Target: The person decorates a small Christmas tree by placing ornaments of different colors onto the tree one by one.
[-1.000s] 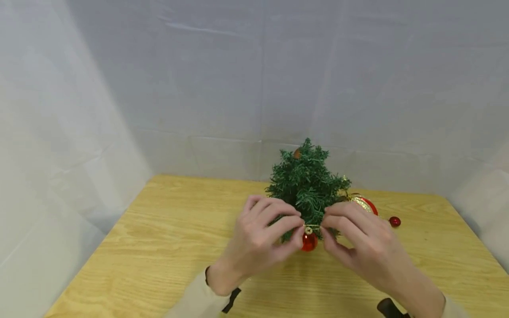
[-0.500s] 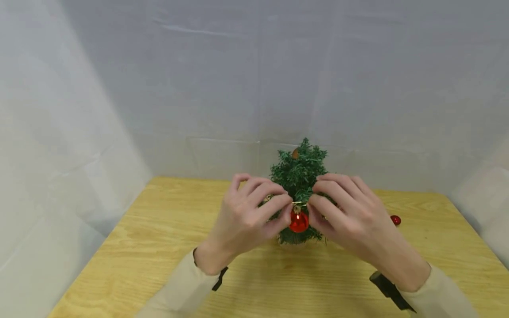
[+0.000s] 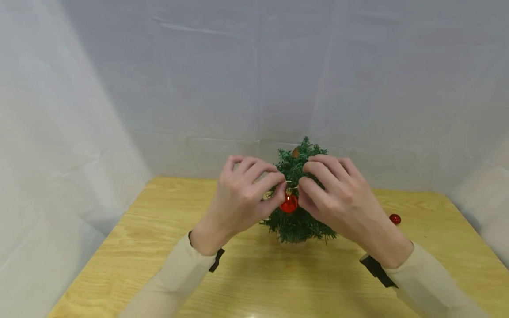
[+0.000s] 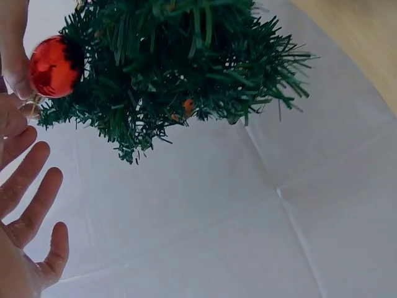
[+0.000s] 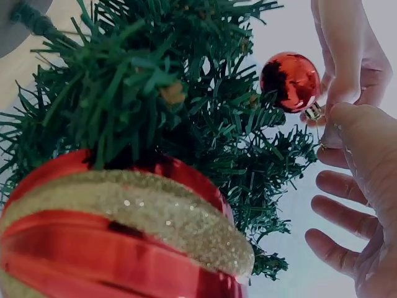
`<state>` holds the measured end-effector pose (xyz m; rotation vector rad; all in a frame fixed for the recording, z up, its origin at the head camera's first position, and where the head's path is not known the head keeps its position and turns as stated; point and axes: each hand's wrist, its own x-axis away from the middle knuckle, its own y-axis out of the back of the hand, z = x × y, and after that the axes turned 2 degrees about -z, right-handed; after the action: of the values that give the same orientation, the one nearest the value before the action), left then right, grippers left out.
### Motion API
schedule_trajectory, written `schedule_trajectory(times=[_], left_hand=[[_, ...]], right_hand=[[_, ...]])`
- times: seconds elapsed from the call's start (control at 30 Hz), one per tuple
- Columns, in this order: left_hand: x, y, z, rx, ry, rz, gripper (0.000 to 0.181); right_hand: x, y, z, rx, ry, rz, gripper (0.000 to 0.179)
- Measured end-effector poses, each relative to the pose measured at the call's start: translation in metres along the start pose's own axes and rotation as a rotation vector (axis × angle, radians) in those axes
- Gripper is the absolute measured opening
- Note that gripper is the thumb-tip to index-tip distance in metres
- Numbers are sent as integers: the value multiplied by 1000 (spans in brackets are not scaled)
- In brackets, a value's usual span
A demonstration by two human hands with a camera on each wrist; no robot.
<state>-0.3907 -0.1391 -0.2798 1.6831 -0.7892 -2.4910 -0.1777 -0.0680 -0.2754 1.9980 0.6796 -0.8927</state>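
Observation:
A shiny red Christmas ball (image 3: 289, 204) with a gold cap hangs by a thin gold string between both hands, in front of a small green artificial Christmas tree (image 3: 300, 227). The left hand (image 3: 244, 194) pinches the string at its left end between thumb and index finger; the right hand (image 3: 338, 198) pinches the other end. That string is spread sideways above the ball. In the left wrist view, the ball (image 4: 54, 67) is close to the branches, and the left hand's other fingers (image 4: 37, 205) are spread. The right wrist view shows the ball's gold cap (image 5: 314, 111) near the fingertips.
A large red bauble with gold glitter bands (image 5: 124, 230) hangs at the tree's side. Near the tree's top is a small orange-brown ornament (image 3: 296, 153). A small red ball (image 3: 395, 219) lies on the wooden table (image 3: 159, 229) at right. White sheeting (image 3: 199, 88) surrounds the table.
Both hands have carried the red Christmas ball upward and slightly left, from low at the tree's front to about its middle. The string stays pinched at both ends.

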Motion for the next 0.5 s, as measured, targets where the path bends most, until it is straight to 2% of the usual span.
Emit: schedule_trajectory(times=[0.13,0.3,0.5], left_hand=[[-4,-2,4,-9,18,18,11],[-7,-5,7,28,58,41,10],[-12,-7,7,59,107,99,13]], right_hand=[[-3,-3,-5,-40,-43,8,13],[-5,-3,-7,-44,-78,14,12],[-9,-6,-7,-35,-91,-45,13]])
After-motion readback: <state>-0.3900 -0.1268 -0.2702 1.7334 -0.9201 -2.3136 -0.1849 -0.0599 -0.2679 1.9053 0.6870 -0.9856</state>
